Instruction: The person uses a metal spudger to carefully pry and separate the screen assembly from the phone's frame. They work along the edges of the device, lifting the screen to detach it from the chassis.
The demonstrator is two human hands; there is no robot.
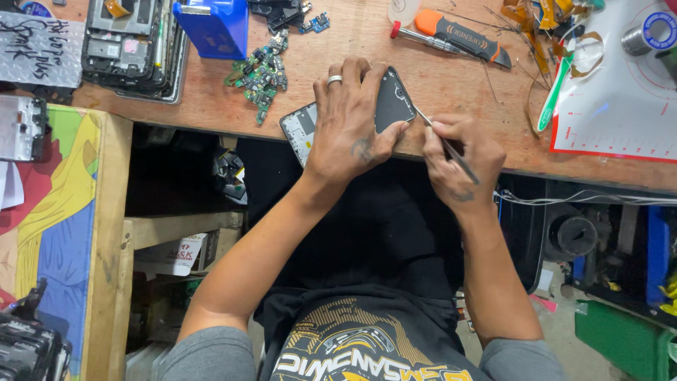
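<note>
A dark phone body (392, 106) with its back open lies at the near edge of a wooden workbench (451, 85). My left hand (349, 120), a ring on one finger, presses flat on the phone and covers its middle. My right hand (462, 159) grips a thin metal tool (443, 141) like a pen. The tool's tip touches the phone's right edge, close to my left thumb.
A blue plastic box (215, 27) and a heap of small green circuit boards (259, 74) sit behind the phone. An orange-handled screwdriver (451, 37) lies at the back. A white work mat (620, 92) is at the right, stacked phone frames (134, 46) at the left.
</note>
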